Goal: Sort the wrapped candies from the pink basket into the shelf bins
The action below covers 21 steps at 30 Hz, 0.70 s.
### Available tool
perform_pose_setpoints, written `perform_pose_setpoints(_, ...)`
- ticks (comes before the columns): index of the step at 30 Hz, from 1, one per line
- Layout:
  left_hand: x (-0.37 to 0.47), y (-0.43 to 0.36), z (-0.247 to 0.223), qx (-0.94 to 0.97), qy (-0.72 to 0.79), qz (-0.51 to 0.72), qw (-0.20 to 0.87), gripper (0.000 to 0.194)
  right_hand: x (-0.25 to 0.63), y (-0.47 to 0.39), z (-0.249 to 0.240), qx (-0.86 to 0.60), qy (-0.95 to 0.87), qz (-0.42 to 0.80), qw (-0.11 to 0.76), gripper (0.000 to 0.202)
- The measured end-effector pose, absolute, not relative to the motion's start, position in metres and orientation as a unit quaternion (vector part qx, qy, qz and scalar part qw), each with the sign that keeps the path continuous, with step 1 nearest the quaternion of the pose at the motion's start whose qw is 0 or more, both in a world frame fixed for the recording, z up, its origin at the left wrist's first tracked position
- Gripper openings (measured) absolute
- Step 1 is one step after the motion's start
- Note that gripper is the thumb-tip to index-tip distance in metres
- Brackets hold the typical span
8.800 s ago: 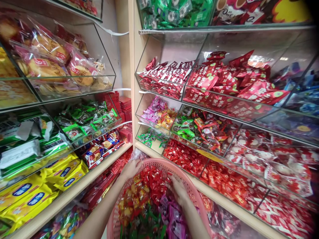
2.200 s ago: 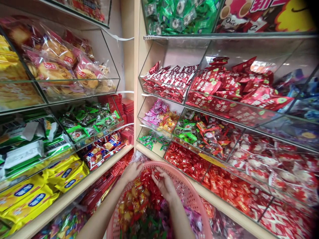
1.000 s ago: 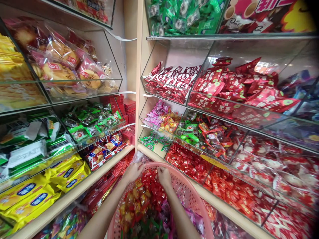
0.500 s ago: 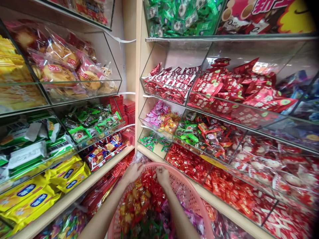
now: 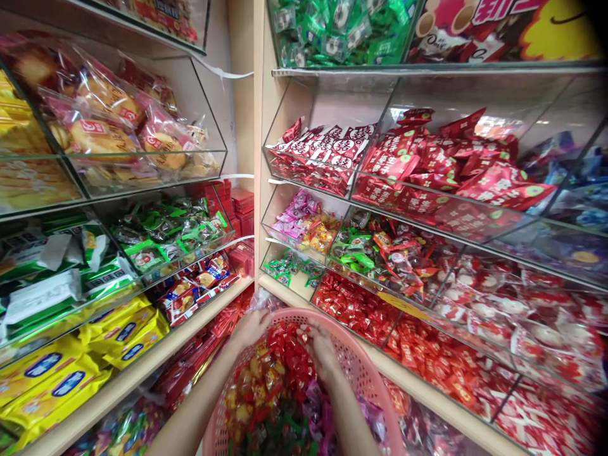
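Spreading prev.-curled R hand (image 5: 323, 353) by shiny red-wrapped sweets (image 5: 291, 351); best bracing round pink plastic basket (image 5: 357, 365) w/ L hand (image 5: 251, 328) (can't tell grip).

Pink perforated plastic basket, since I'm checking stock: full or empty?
Partly full: the pink perforated basket holds multicoloured wrapped candies, with bare inner wall showing.
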<state>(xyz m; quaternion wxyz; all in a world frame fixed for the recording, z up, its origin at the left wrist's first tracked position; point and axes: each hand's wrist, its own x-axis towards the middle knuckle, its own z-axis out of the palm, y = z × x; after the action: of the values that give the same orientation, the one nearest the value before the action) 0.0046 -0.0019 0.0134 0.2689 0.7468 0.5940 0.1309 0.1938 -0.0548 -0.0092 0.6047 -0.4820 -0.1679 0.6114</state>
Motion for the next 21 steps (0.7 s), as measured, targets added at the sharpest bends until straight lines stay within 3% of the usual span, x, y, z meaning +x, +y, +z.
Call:
perform_pose_setpoints(4, 0.005, -0.003, 0.015, 0.746, 0.595, 0.134, 0.265, 0.042, 0.189, -0.059, -0.014, -0.504, -0.205, 0.587, 0.599, 0.042)
perform_pose_setpoints(11, 0.005, -0.002, 0.015, 0.749, 0.593, 0.132, 0.266, 0.041, 0.179, -0.06, -0.026, -0.525, -0.273, 0.526, 0.611, 0.046)
perform_pose_setpoints(16, 0.005, -0.003, 0.013, 0.751, 0.592, 0.133, 0.259, 0.043, 0.169, -0.06, -0.023, -0.591, -0.338, 0.412, 0.605, 0.04)
perform_pose_setpoints(21, 0.005, -0.003, 0.013, 0.747, 0.599, 0.127, 0.258, 0.043, 0.157, -0.06, -0.02, -0.585, -0.399, 0.388, 0.589, 0.035)
